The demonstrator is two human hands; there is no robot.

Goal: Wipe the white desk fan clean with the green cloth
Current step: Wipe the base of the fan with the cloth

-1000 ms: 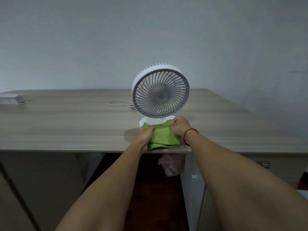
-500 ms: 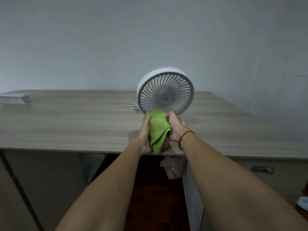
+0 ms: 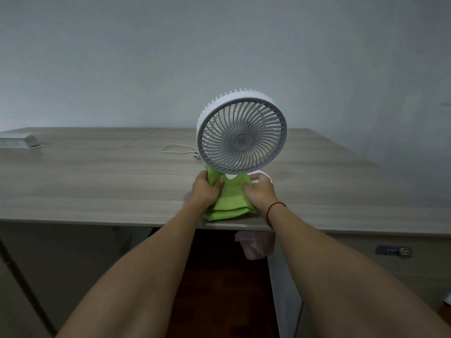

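Observation:
The white desk fan [image 3: 241, 132] stands upright near the front edge of the wooden desk [image 3: 97, 181], its round grille facing me. The green cloth [image 3: 230, 203] lies folded on the desk in front of the fan's base, its far edge bunched up under the grille. My left hand [image 3: 206, 190] grips the cloth's left upper corner. My right hand [image 3: 260, 191] holds the cloth's right upper part, fingers resting against the white base, which is mostly hidden.
A thin white cable [image 3: 175, 148] loops on the desk behind the fan's left side. A grey-white box [image 3: 19, 140] sits at the far left. A pink plastic bag [image 3: 253, 245] hangs under the desk edge. A plain wall rises behind the desk.
Both hands lowered the bunched cloth from in front of the grille back onto the desk, spreading it out before the fan's base.

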